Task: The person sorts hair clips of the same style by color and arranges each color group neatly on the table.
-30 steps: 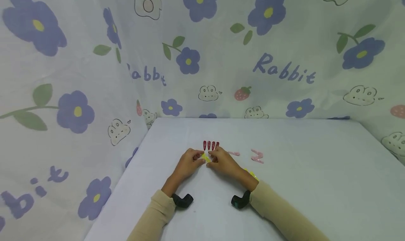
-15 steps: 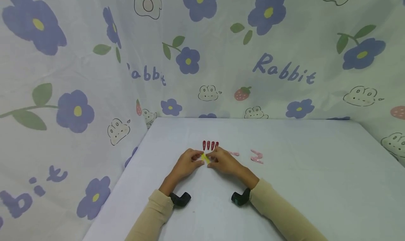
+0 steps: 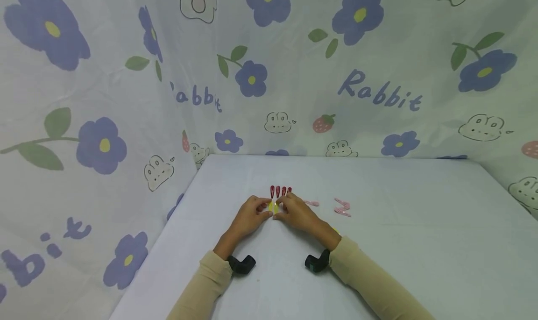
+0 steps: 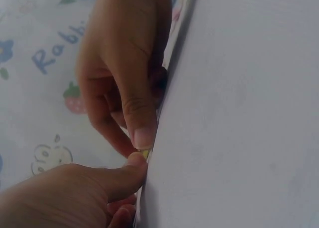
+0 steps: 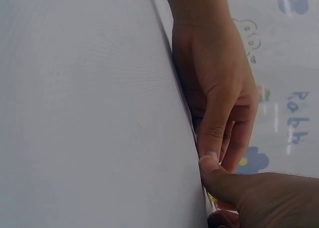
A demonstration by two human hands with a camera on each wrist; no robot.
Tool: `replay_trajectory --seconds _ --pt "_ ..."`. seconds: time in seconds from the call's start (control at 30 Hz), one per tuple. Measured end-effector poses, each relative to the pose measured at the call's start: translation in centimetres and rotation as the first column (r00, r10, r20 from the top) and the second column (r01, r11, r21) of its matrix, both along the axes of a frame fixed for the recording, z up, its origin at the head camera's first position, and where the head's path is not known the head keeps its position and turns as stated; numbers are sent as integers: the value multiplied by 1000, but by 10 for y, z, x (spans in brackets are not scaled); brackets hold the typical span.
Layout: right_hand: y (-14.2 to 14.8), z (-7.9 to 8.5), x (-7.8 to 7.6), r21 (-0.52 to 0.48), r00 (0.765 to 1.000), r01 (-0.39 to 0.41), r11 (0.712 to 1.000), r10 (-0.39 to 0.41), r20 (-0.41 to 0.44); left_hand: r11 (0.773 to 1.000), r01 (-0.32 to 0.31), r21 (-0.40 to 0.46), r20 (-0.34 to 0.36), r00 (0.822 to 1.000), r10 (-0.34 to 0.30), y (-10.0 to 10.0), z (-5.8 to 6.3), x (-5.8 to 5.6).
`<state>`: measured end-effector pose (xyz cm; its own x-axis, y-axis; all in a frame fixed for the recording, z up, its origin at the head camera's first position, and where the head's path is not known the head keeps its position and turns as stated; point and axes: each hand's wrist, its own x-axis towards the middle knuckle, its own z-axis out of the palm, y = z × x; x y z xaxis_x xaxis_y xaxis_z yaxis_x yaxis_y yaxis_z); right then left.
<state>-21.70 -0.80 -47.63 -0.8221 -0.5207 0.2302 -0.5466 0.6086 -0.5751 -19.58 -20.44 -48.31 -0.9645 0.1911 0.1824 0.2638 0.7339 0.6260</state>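
Two yellow snap hair clips (image 3: 275, 208) lie side by side on the white table, between my hands. My left hand (image 3: 249, 216) holds the left one by its ends, forefinger at the far end and thumb at the near end. From the other side, my right hand (image 3: 298, 213) grips the right one between thumb and forefinger. Just beyond stands a row of several red snap hair clips (image 3: 278, 191), the rightmost partly behind my right fingers. In the left wrist view only a sliver of yellow clip (image 4: 144, 153) shows between the fingertips.
Pink hair clips (image 3: 342, 207) lie right of my right hand, with another pink clip (image 3: 312, 203) close to its knuckles. A bit of yellow clip (image 3: 336, 230) peeks out beside my right wrist. Patterned cloth (image 3: 302, 91) hangs behind and left of the table (image 3: 403, 264).
The yellow clip under my right hand has turned from slanted to nearly straight and sits closer beside the left one. My left hand has hardly moved.
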Motion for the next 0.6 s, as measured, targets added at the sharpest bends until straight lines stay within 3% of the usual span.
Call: replay_trajectory --seconds 0.33,0.6 --pt "-3 -1 -4 -1 999 35 999 -35 -20 1000 -4 -8 -24 1000 4 1 -1 0" --pt "-4 -2 -9 28 1000 3 1000 -3 10 1000 -19 -17 -5 1000 19 0 -4 -2"
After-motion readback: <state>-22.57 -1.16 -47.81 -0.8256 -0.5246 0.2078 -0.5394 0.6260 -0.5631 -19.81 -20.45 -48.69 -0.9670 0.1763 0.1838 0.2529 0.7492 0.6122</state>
